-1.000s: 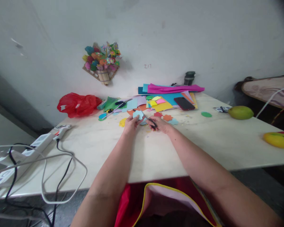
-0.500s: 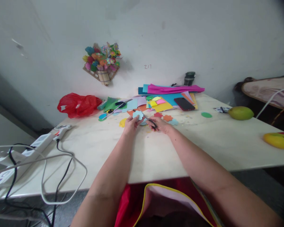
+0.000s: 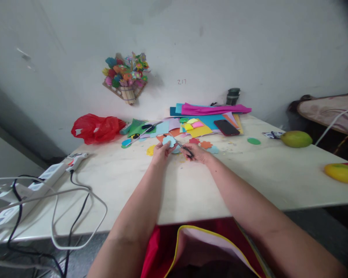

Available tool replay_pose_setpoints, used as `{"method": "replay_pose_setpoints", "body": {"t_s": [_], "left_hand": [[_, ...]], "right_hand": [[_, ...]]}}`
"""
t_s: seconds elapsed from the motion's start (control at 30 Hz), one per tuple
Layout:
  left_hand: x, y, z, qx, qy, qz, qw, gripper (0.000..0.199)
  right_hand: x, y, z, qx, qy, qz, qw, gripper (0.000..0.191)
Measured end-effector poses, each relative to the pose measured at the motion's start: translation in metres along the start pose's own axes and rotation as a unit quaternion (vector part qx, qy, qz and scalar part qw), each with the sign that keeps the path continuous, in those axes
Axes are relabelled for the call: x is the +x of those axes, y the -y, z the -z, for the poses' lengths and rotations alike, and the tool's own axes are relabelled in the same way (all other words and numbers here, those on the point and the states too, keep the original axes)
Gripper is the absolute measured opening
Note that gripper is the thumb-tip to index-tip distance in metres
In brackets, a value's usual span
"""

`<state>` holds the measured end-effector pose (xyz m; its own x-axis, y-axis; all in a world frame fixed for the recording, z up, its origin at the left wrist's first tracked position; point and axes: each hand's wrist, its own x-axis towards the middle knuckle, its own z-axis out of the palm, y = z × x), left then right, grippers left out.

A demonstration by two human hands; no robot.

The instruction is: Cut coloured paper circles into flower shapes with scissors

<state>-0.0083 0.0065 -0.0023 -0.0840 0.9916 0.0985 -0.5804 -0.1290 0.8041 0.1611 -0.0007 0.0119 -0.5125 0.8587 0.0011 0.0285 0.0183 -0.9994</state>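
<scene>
My left hand pinches a light blue paper flower with a scalloped edge. My right hand is closed around the dark handles of a pair of scissors. Their blades point up and left, reaching the right edge of the blue flower; whether they touch it I cannot tell. Around my hands lie a yellow cut-out, a red flower, an orange flower and another light blue piece, with small scraps between them.
Coloured sheets and a phone lie behind my hands. A red plastic bag is at the back left, a power strip with loose cables at the left. A green mango and a yellow one sit at the right.
The scissors have shifted very slightly in my right hand beside the flower. My left hand keeps the flower in almost the same place, and the whole view has drifted a little.
</scene>
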Motion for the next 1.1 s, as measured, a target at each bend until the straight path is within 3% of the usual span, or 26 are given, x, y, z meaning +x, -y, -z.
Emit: {"method": "replay_pose_setpoints", "body": {"t_s": [0.5,1.1], "left_hand": [[0.0015,0.0005,0.0044,0.002,0.006,-0.005,1.0,0.015],[0.0008,-0.0008,0.0046,0.011,-0.004,-0.001,1.0,0.012]], "right_hand": [[-0.001,0.0026,-0.0022,0.027,0.001,0.006,1.0,0.026],[0.004,-0.0019,0.0026,0.047,0.029,0.001,0.998,0.015]]}}
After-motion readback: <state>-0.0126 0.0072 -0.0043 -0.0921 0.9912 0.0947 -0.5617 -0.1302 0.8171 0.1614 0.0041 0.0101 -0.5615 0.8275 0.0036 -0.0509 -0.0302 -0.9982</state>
